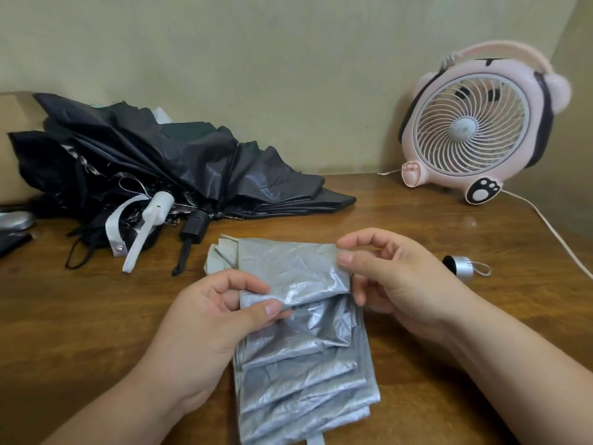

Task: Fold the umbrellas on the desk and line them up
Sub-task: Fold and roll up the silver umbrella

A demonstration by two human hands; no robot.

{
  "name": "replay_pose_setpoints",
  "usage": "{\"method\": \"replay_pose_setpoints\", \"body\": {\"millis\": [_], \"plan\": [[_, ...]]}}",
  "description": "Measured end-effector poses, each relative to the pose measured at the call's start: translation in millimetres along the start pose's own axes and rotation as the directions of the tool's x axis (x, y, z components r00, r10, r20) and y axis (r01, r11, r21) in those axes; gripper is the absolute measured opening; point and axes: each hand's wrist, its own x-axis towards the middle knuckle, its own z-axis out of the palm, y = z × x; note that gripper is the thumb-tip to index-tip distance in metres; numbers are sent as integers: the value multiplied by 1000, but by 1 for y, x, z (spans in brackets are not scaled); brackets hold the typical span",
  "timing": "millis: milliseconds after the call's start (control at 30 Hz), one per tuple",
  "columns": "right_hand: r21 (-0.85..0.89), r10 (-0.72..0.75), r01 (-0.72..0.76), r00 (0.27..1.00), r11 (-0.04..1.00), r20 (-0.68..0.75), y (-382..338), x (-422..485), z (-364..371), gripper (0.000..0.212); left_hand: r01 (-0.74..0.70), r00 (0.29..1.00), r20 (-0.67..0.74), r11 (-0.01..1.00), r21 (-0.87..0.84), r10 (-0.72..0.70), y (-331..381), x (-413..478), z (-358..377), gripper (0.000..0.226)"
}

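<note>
A silver-grey umbrella lies collapsed on the wooden desk in front of me, its canopy gathered in flat pleats. My left hand pinches one pleat at its left edge between thumb and fingers. My right hand pinches the same flap at its upper right corner. Its silver handle end with a wrist loop pokes out beyond my right hand. A heap of unfolded black umbrellas lies at the back left, with a white handle and a black handle sticking out toward me.
A pink animal-shaped desk fan stands at the back right by the wall, its white cord trailing along the desk's right edge. A cardboard box sits behind the black heap. Dark objects lie at the far left edge.
</note>
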Motion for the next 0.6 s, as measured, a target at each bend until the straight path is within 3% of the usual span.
{"method": "replay_pose_setpoints", "body": {"millis": [200,433,600], "plan": [[-1,-34,34,999,999,3,0,0,-3,28,14,1000,-11,1000,-26,-14,0,-1,-2,34],[-32,11,-11,1000,999,13,1,0,-4,4,-82,996,-13,951,298,90,2,-7,-4,18],[-147,-32,33,999,989,10,2,-2,-5,12,-92,986,-78,881,464,144,-1,-5,-5,7]]}}
